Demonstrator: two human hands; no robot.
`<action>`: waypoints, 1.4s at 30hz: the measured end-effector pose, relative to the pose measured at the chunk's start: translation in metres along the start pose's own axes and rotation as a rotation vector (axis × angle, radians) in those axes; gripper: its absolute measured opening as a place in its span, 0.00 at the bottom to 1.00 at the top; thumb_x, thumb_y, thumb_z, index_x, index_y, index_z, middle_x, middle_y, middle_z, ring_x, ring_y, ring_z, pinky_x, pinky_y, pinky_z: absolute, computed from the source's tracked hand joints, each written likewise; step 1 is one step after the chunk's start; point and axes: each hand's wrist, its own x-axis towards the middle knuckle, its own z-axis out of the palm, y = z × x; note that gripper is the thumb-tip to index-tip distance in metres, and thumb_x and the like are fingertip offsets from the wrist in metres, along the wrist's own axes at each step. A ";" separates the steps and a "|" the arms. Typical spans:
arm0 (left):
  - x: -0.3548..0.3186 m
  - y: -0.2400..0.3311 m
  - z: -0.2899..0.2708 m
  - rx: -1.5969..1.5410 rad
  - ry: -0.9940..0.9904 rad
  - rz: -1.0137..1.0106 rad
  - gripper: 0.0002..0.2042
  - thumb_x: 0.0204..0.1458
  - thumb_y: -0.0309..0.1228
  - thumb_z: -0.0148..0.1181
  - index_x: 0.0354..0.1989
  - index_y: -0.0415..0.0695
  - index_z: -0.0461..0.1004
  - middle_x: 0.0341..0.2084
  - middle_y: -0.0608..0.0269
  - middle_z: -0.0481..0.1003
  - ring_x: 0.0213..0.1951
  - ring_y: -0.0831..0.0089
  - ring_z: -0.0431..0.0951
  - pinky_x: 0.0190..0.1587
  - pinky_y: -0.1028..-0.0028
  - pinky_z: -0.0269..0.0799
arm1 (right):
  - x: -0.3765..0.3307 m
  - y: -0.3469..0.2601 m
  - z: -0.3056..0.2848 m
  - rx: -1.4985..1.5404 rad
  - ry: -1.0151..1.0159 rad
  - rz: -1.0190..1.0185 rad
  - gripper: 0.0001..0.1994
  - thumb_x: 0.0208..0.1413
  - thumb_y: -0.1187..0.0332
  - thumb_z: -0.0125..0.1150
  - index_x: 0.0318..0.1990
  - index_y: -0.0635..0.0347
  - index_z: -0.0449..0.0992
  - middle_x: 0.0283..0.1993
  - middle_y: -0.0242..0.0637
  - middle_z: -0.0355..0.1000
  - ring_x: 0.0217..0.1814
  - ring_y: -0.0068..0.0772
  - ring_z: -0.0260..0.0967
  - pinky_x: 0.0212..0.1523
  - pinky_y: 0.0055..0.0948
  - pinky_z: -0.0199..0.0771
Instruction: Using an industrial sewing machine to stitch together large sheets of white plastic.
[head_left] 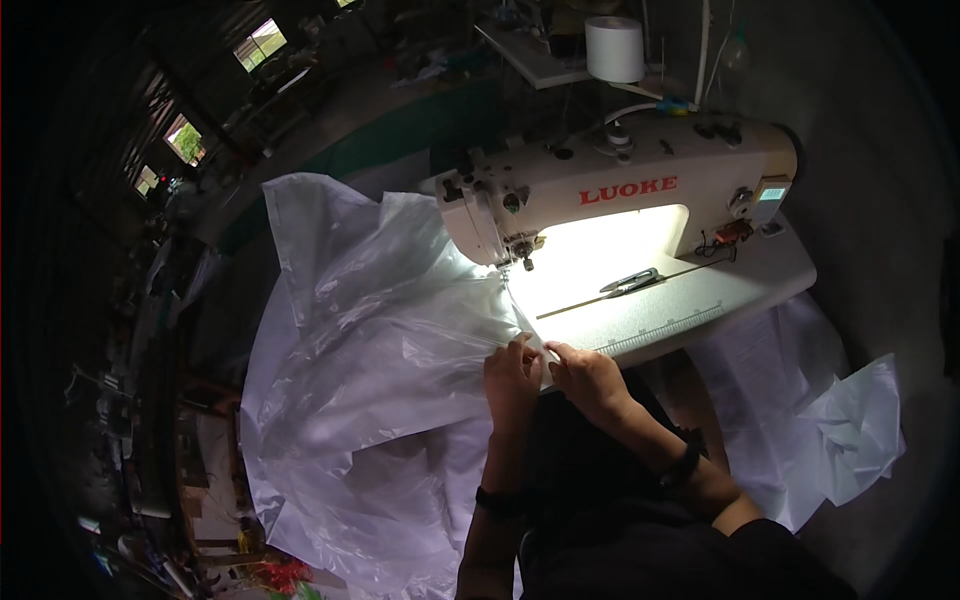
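Note:
A large sheet of shiny white translucent material [370, 330] spreads over the left of the sewing machine [560, 185] and hangs down in folds. One edge of it runs from under the presser foot [504, 276] to my hands at the front of the machine bed. My left hand [512, 375] has its fingers curled closed on that edge. Close beside it, my right hand [590, 382] pinches the same edge between thumb and forefinger. The fingertips partly hide the gripped part. The machine's lamp lights the bed brightly.
On the bed lie thread snips [632, 283] beside a thin dark strip [580, 304]. A white thread cone [614, 50] stands behind the machine. More white sheeting [780, 400] hangs at the right, below the bed. A small lit display [772, 193] is on the machine's right end.

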 end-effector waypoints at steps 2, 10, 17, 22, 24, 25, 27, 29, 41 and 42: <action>-0.006 -0.003 0.006 0.064 0.089 0.156 0.19 0.45 0.25 0.64 0.48 0.41 0.71 0.33 0.57 0.77 0.39 0.59 0.75 0.46 0.63 0.69 | -0.003 -0.004 0.002 -0.048 0.139 -0.089 0.13 0.57 0.69 0.55 0.49 0.61 0.74 0.24 0.42 0.75 0.26 0.42 0.76 0.29 0.36 0.77; -0.039 -0.007 -0.017 0.152 0.081 0.366 0.22 0.44 0.26 0.65 0.50 0.43 0.69 0.42 0.58 0.76 0.44 0.57 0.76 0.50 0.61 0.69 | -0.016 -0.001 -0.002 -0.283 0.055 -0.191 0.13 0.54 0.69 0.57 0.48 0.59 0.75 0.28 0.38 0.75 0.26 0.36 0.76 0.25 0.32 0.76; -0.027 -0.023 -0.026 0.236 0.025 0.577 0.09 0.45 0.24 0.61 0.37 0.45 0.74 0.43 0.63 0.77 0.44 0.62 0.76 0.48 0.64 0.69 | -0.007 0.013 -0.008 -0.386 0.120 -0.440 0.12 0.50 0.69 0.62 0.43 0.58 0.77 0.23 0.32 0.73 0.25 0.30 0.75 0.24 0.26 0.75; -0.024 -0.032 -0.029 0.251 0.004 0.533 0.07 0.46 0.24 0.58 0.34 0.46 0.75 0.40 0.67 0.79 0.41 0.66 0.76 0.44 0.66 0.70 | -0.001 0.012 -0.009 -0.361 0.123 -0.482 0.10 0.49 0.69 0.62 0.40 0.56 0.77 0.22 0.30 0.71 0.24 0.28 0.74 0.25 0.26 0.75; -0.018 -0.028 -0.031 0.257 -0.031 0.519 0.08 0.46 0.25 0.57 0.35 0.46 0.76 0.40 0.68 0.79 0.41 0.68 0.76 0.43 0.66 0.70 | 0.002 0.016 -0.007 -0.360 0.133 -0.491 0.09 0.49 0.69 0.61 0.39 0.55 0.77 0.21 0.29 0.71 0.24 0.28 0.74 0.25 0.26 0.75; -0.013 -0.023 -0.034 0.204 -0.050 0.506 0.05 0.46 0.25 0.59 0.32 0.45 0.76 0.38 0.67 0.80 0.40 0.67 0.76 0.42 0.66 0.70 | 0.005 0.020 -0.003 -0.381 0.141 -0.499 0.06 0.50 0.69 0.59 0.36 0.55 0.76 0.22 0.29 0.72 0.24 0.28 0.75 0.25 0.26 0.75; -0.002 -0.025 -0.038 0.157 -0.063 0.497 0.02 0.46 0.25 0.60 0.29 0.44 0.76 0.36 0.65 0.80 0.38 0.67 0.76 0.42 0.67 0.71 | 0.014 0.024 0.004 -0.402 0.157 -0.514 0.04 0.50 0.69 0.57 0.33 0.54 0.75 0.23 0.29 0.72 0.24 0.28 0.75 0.24 0.27 0.75; 0.011 -0.038 -0.039 0.187 -0.105 0.496 0.03 0.45 0.26 0.61 0.29 0.43 0.77 0.36 0.64 0.80 0.38 0.67 0.76 0.42 0.67 0.71 | 0.028 0.022 0.013 -0.452 0.114 -0.472 0.04 0.49 0.69 0.57 0.34 0.50 0.75 0.23 0.28 0.70 0.24 0.28 0.74 0.24 0.28 0.74; 0.060 -0.055 -0.041 0.202 -0.095 0.480 0.06 0.47 0.28 0.59 0.33 0.45 0.80 0.44 0.63 0.77 0.39 0.62 0.76 0.48 0.66 0.70 | 0.074 0.026 0.011 -0.259 0.015 -0.408 0.02 0.52 0.70 0.52 0.31 0.50 0.71 0.28 0.34 0.72 0.31 0.37 0.76 0.28 0.34 0.75; 0.061 -0.050 -0.041 0.196 -0.098 0.479 0.06 0.47 0.28 0.59 0.33 0.45 0.80 0.44 0.63 0.77 0.39 0.62 0.76 0.48 0.66 0.70 | 0.074 0.029 0.006 -0.223 -0.002 -0.374 0.02 0.52 0.69 0.52 0.31 0.50 0.71 0.28 0.34 0.72 0.31 0.37 0.75 0.28 0.34 0.75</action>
